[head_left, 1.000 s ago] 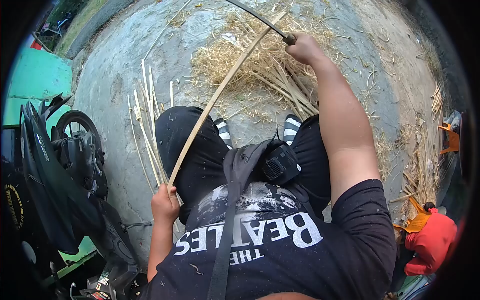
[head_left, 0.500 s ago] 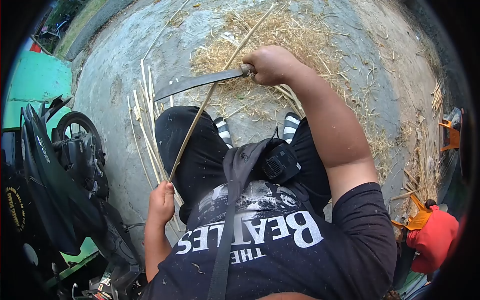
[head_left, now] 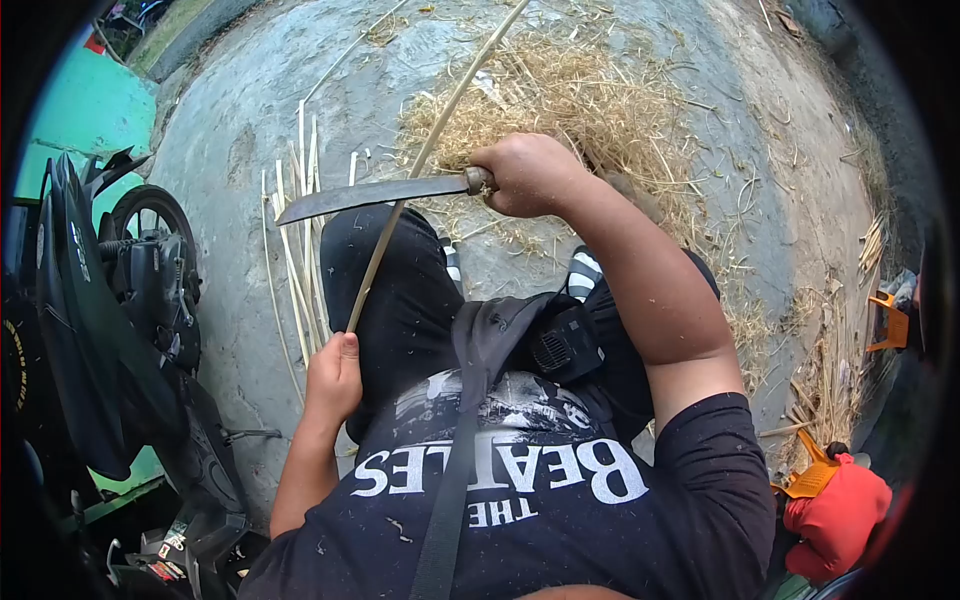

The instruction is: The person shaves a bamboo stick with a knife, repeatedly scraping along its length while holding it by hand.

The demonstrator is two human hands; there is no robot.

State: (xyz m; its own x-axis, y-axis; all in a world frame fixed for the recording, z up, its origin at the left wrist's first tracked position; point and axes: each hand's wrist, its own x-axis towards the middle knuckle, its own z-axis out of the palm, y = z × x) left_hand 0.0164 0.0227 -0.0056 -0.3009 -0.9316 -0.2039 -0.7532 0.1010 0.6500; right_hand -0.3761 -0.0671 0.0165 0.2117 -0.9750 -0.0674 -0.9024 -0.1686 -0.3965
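My left hand (head_left: 335, 376) is closed around the lower end of a long, thin pale strip (head_left: 377, 260), which looks like bamboo. The strip slants up and away over my left knee, past the top of the view. My right hand (head_left: 532, 175) grips the wooden handle of a machete (head_left: 375, 194). Its blade points left and lies across the strip above the knee, seemingly touching it. Several similar pale strips (head_left: 307, 255) lie on the ground beside my left leg.
Curly shavings (head_left: 610, 110) are heaped on the concrete ground (head_left: 240, 130) ahead. A motorcycle (head_left: 110, 320) stands close on the left. At the right are a person in red (head_left: 838, 512), an orange chair (head_left: 812, 470) and more strips (head_left: 830, 370) along the edge.
My right hand and the machete have moved lower, bringing the blade down along the strip toward me. My left hand still holds the strip's end, and the view has shifted slightly.
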